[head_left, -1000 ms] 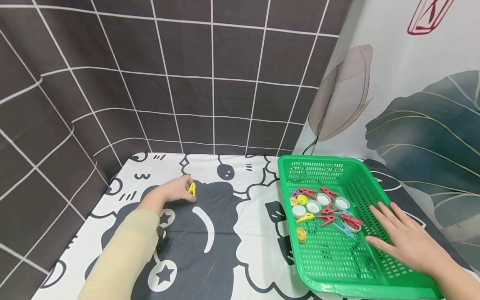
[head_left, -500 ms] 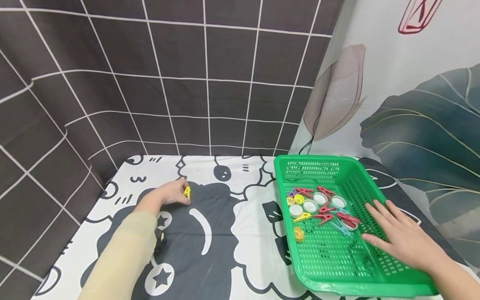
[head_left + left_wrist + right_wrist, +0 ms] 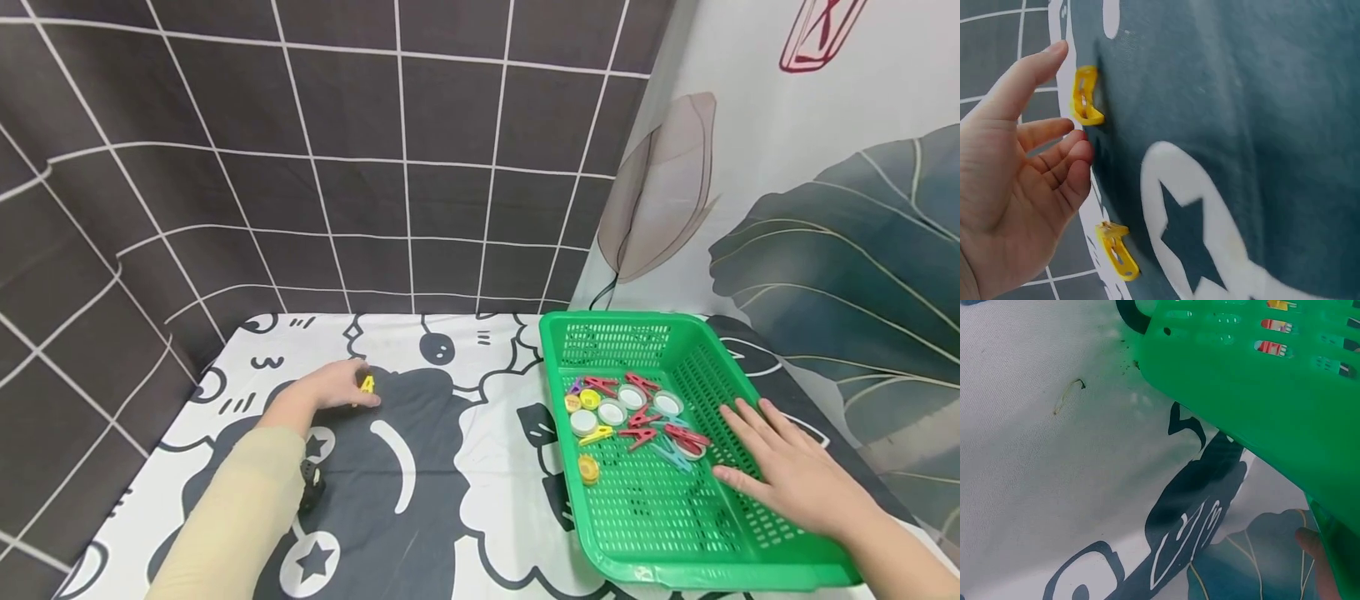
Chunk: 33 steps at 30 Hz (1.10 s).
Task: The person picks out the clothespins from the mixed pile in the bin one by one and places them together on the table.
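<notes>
My left hand (image 3: pixel 339 388) rests on the cartoon-print cloth (image 3: pixel 450 467) at the left. Its fingers are loose and hold nothing in the left wrist view. A yellow clothes peg (image 3: pixel 367 384) lies at its fingertips (image 3: pixel 1054 53). The left wrist view shows this yellow peg (image 3: pixel 1085 97) by the index finger and a second yellow peg (image 3: pixel 1117 251) near the palm. My right hand (image 3: pixel 780 471) lies flat, fingers straight, inside the green basket (image 3: pixel 622 318). Just left of it are red pegs (image 3: pixel 637 437), white caps (image 3: pixel 611 412) and a yellow cap (image 3: pixel 588 469).
A dark tiled wall (image 3: pixel 375 167) stands behind and to the left, with a leaf-print curtain (image 3: pixel 825 233) at the right. A small black device (image 3: pixel 310 485) sits by my left sleeve. The right wrist view shows the basket's underside (image 3: pixel 1260 375) over the cloth.
The head view has drifted, so everything sits a little further left. Both hands stay where they were, the left by the yellow peg, the right flat in the basket.
</notes>
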### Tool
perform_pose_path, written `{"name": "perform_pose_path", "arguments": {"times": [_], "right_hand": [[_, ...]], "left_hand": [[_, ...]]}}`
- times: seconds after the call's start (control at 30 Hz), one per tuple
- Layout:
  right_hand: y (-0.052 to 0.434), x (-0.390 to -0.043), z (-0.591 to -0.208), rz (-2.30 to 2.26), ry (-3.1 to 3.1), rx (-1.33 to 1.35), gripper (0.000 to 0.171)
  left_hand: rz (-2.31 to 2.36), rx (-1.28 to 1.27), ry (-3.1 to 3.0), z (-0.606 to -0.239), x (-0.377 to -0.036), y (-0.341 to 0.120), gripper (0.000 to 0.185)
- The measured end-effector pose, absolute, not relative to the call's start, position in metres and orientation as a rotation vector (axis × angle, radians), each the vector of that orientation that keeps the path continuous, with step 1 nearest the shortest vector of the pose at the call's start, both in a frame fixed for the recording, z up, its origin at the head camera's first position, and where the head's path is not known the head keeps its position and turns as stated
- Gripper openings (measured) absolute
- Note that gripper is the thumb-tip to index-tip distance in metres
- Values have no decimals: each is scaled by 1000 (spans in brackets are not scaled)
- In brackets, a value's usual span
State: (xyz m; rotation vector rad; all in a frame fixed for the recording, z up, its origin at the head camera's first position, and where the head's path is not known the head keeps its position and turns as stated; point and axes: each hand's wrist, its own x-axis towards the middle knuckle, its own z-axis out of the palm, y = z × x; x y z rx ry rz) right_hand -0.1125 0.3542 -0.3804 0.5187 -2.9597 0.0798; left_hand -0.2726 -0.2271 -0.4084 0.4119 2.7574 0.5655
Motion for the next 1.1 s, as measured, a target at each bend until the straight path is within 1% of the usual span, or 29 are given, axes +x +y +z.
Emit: {"name": "perform_pose_path", "arguments": {"times": [0.23,0.43,0.6,1.1], "right_hand": [[354,-112,-379,88,-2964,505,84],[355,-112,-379,87,-2957,504,84],[356,-111,-380,87,-2963,501,84],[352,-111,-378,101,-2973,503,82]], "left_hand": [[757,448,2792,-392,-276,-207,77],[893,608,2805,-377,-280,-175,65],[967,700,2770,-369,-278,-145,61],[1054,797,2642,-378,-270,-82,56]]}}
